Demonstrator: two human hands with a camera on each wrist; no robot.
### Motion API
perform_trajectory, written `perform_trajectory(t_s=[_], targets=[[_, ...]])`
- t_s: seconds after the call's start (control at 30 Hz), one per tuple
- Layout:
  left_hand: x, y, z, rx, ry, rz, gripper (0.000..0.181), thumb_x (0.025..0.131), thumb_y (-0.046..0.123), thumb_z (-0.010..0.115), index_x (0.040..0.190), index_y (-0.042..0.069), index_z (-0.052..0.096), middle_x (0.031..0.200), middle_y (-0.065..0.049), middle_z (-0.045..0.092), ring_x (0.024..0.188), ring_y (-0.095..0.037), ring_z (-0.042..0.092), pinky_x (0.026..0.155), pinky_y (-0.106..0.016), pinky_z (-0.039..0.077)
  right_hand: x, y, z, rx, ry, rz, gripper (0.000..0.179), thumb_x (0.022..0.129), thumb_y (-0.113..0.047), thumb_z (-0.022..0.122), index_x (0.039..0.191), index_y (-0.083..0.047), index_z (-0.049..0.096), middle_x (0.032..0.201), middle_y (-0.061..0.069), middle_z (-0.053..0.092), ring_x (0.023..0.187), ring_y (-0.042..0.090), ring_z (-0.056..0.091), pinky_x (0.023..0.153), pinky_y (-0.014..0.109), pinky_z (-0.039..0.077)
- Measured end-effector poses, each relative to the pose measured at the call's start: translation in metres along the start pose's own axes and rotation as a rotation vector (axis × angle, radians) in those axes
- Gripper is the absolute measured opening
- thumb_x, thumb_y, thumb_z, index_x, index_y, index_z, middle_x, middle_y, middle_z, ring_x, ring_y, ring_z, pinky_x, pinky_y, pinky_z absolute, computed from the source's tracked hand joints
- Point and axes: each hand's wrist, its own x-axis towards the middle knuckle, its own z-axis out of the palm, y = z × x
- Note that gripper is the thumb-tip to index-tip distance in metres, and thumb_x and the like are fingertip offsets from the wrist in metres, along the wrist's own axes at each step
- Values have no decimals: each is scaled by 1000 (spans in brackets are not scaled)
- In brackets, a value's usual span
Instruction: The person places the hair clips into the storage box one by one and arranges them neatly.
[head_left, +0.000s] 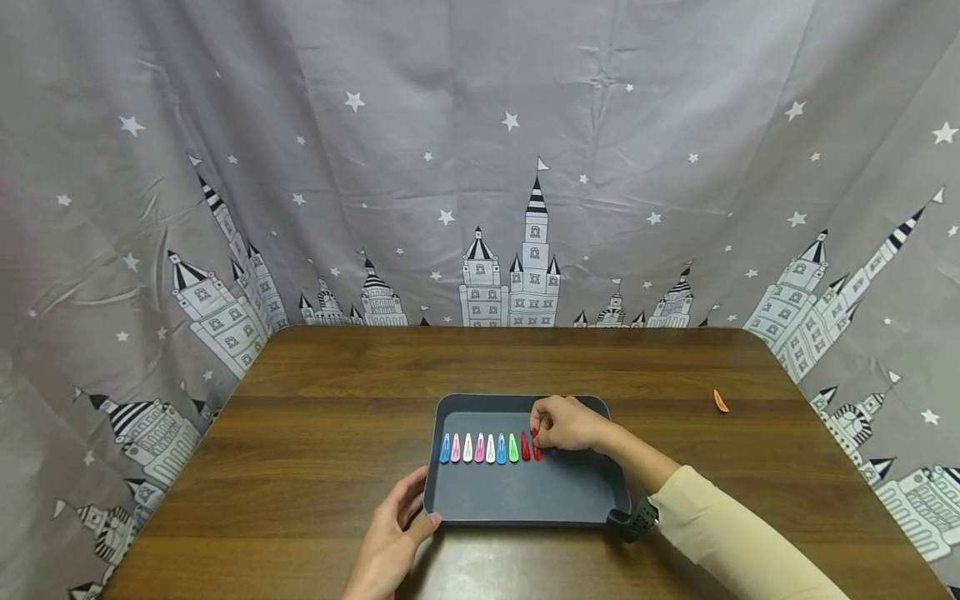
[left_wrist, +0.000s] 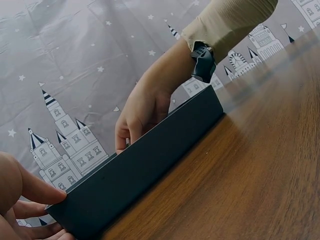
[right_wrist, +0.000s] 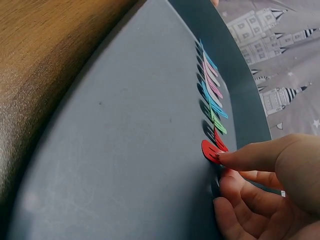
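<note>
A dark grey tray (head_left: 525, 504) sits on the wooden table, and my left hand (head_left: 393, 525) grips its front left corner, the thumb on the rim and fingers along the outer side. Inside the tray my right hand (head_left: 564, 423) pinches a red hair clip (right_wrist: 211, 151) between thumb and fingers, low over the floor. Just left of it lies another red hair clip (head_left: 525, 446). It ends a row of snap hair clips, with a green clip (head_left: 513, 447), a blue clip (head_left: 502, 448) and several pink, white and blue ones further left.
An orange hair clip (head_left: 720, 401) lies on the table (head_left: 337, 400) to the right, outside the tray. Behind the table hangs a grey curtain (head_left: 420, 125) printed with castles and stars. A dark band (head_left: 633, 520) is on my right wrist, close to the tray's right front corner.
</note>
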Motion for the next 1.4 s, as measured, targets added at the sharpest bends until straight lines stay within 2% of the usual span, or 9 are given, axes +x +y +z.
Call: perform_trajectory(t_s=[0.7,1.0,1.4], targets=[[-1,0,0,-20,-3,10,66,90,-13,64,151,-11,39,150,-34,44,138,-48,45,110,-51,43,2,3,0,-36,10,-17,12,88,2,73,90,-6,66,66,-3,60,59,11,54,55,28,43],[-1,-2,-1,4,-9,11,65,91,-12,65,151,-11,39,151,-33,43,137,-47,46,110,-51,43,-1,4,-2,-17,-28,-5,13,89,-2,75,98,-7,67,66,-3,61,58,11,53,54,26,40],[-1,-2,-1,8,-8,19,65,91,-11,65,150,-11,40,151,-33,45,137,-46,47,110,-47,43,-4,4,-13,-28,-44,-3,14,89,-3,76,100,-6,68,69,-4,63,59,10,52,55,26,38]])
